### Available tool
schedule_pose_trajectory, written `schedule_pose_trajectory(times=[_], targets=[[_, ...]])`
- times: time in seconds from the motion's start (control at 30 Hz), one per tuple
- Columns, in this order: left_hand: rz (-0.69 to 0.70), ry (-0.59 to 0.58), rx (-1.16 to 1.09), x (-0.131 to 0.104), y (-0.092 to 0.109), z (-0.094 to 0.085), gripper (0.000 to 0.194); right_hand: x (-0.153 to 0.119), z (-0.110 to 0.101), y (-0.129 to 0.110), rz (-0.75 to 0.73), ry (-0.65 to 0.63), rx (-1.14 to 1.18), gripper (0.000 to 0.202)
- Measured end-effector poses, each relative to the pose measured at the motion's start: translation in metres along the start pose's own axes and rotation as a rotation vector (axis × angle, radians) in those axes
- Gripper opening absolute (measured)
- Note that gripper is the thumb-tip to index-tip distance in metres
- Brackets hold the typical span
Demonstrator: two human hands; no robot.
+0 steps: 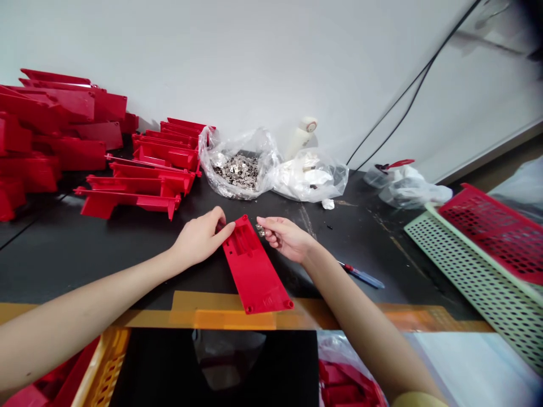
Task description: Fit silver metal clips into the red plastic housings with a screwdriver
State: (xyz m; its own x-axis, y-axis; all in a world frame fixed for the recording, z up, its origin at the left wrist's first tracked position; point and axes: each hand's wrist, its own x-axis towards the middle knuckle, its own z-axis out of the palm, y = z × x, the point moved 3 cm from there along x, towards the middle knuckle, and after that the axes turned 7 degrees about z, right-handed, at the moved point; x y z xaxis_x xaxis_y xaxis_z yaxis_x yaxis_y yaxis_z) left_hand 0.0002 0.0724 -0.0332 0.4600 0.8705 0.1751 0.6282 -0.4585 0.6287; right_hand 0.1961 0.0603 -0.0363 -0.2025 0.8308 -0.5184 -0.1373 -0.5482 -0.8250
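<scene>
A flat red plastic panel (261, 277) lies at an angle near the table's front edge, with a recess and small holes towards its far end. My left hand (203, 237) grips the panel's far left edge, thumb on top and fingers partly hidden beneath. Just right of that far end, my right hand (285, 237) pinches small shiny metal pieces (260, 230) between thumb and fingers; how many cannot be made out. Behind both hands, an open clear plastic bag (207, 175) holds a heap of small metal pieces (240, 169).
Stacked red panels (139, 169) stand at the left. A white bag (305, 178) and a pale bottle (302, 135) stand at the back. A screwdriver (360, 276) lies right of my forearm, and a green basket (470, 277) stands further right. Below the edge is a yellow crate (108, 367).
</scene>
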Motion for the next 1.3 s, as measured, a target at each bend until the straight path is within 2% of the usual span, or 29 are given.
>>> schedule_pose_trajectory(times=[0.1,0.23,0.37,0.73,0.83,0.93,1.03,1.13,1.3], targets=[[0.177,0.155,0.02,-0.002,0.006,-0.004,0.028,-0.004,0.005,-0.001,-0.02,-0.024,-0.047,0.049],[0.423,0.174,0.002,-0.006,0.018,-0.004,0.022,-0.01,0.014,0.0,-0.041,-0.072,-0.106,0.047],[0.54,0.226,0.072,-0.01,0.028,-0.004,0.017,-0.013,0.018,0.0,-0.08,-0.097,-0.14,0.044],[0.438,0.165,-0.416,-0.009,0.029,0.001,0.009,-0.014,0.016,0.001,-0.166,-0.136,-0.107,0.04],[0.391,0.224,-0.495,-0.009,0.027,0.0,0.008,-0.015,0.014,-0.001,-0.184,-0.133,-0.094,0.038],[0.36,0.314,-0.511,-0.011,0.024,-0.001,0.007,-0.017,0.015,-0.002,-0.232,-0.153,-0.137,0.027],[0.36,0.336,-0.491,-0.012,0.023,-0.003,0.007,-0.019,0.017,-0.001,-0.34,-0.131,-0.206,0.022],[0.354,0.318,-0.445,-0.012,0.023,-0.005,0.008,-0.022,0.016,-0.003,-0.531,-0.005,-0.34,0.016],[0.354,0.299,-0.383,-0.011,0.025,-0.007,0.014,-0.04,0.017,-0.013,-1.18,0.229,-0.91,0.013]])
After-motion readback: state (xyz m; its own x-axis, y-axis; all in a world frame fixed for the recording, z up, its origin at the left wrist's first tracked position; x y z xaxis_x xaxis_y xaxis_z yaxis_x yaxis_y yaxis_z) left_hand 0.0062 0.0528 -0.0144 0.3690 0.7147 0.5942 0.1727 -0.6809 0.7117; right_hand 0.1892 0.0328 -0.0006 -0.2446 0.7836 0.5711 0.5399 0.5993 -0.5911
